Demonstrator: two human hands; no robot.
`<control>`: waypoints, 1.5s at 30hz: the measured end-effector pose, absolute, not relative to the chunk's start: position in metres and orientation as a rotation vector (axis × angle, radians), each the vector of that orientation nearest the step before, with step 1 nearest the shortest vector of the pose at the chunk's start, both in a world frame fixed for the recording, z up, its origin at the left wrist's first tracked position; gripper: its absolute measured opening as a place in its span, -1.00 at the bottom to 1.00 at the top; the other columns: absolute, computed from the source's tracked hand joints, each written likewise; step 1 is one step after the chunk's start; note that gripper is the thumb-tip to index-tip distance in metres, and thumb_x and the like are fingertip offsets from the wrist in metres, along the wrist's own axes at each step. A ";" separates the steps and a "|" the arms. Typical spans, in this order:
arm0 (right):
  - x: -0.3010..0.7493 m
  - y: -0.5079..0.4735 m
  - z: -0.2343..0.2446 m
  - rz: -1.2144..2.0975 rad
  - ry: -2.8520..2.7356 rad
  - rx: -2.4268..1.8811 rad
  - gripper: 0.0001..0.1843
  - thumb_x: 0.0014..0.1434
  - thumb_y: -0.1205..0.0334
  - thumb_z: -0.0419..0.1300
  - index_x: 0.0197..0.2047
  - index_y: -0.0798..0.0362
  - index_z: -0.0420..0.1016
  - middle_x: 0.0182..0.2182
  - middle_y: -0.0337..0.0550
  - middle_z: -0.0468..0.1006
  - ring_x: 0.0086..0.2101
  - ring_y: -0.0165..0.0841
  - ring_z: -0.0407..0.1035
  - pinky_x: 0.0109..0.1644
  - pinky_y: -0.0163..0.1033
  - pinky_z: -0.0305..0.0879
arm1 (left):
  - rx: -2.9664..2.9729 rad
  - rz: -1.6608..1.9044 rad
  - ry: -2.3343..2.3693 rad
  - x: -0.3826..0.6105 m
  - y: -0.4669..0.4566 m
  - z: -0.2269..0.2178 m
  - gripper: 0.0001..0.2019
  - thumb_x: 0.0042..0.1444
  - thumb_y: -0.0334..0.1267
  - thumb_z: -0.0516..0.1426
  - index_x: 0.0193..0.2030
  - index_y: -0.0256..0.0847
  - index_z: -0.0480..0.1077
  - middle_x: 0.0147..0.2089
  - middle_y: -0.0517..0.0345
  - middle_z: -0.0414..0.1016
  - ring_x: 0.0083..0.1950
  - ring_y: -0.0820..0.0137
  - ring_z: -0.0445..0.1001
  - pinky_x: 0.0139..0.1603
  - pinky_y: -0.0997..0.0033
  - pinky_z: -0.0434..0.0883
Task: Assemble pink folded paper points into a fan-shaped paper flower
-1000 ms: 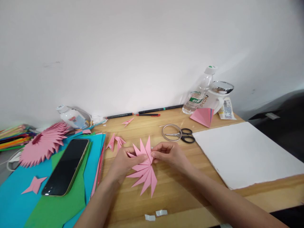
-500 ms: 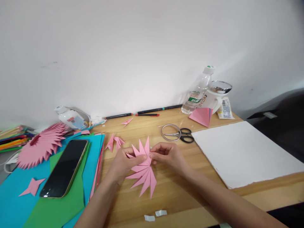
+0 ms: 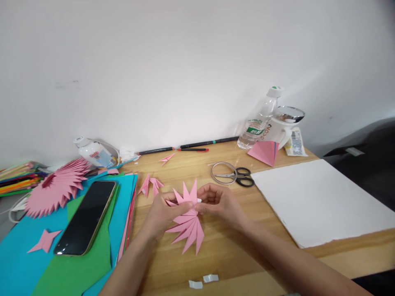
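A pink paper fan [image 3: 187, 224] made of many pointy folded pieces sits just below the middle of the frame, on the wooden table [image 3: 228, 250]. Its spikes spread out like sun rays, some pointing up and more pointing down. The spikes are long, thin and sharp at the tips. All of them meet at one spot between the two hands.

The left hand [image 3: 162, 213] holds the fan from the left side, with its thumb pressed on the pink paper near the meeting spot. The right hand [image 3: 217, 201] comes in from the right. Its fingertips are pinched together on the fan's middle, where a tiny white bit [image 3: 199, 200] shows.

Just up and left of the fan lie two small pink folded pieces [image 3: 150, 183]. Up and right are black-handled scissors [image 3: 236, 176] lying across a round ring [image 3: 222, 172]. A big white sheet [image 3: 317, 201] covers the right of the frame.

On the left, a dark phone [image 3: 86, 216] rests on green and blue paper [image 3: 18, 263]. A bigger pink spiky ring [image 3: 57, 187] lies in the middle left, and a small pink star [image 3: 45, 239] is in the lower left. Two little white scraps [image 3: 203, 280] sit at the bottom middle. A clear bottle [image 3: 257, 123] stands in the upper right by the wall.
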State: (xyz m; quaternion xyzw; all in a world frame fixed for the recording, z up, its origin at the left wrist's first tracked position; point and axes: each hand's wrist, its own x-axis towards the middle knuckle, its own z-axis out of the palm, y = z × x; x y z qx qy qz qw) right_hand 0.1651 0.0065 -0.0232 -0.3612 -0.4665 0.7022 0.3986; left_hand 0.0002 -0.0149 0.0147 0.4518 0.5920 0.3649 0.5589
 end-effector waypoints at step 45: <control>0.172 0.012 -0.019 1.928 -1.228 -0.826 -0.69 -0.10 0.10 0.34 -0.36 0.17 0.52 -0.48 -0.16 0.55 -0.47 -0.45 0.41 -0.34 -0.33 0.30 | 0.945 0.852 1.378 -0.007 -0.015 0.010 -0.69 -0.25 -0.11 0.30 -0.67 -0.32 0.37 -0.67 0.23 0.33 -0.64 0.56 0.22 -0.63 0.56 0.08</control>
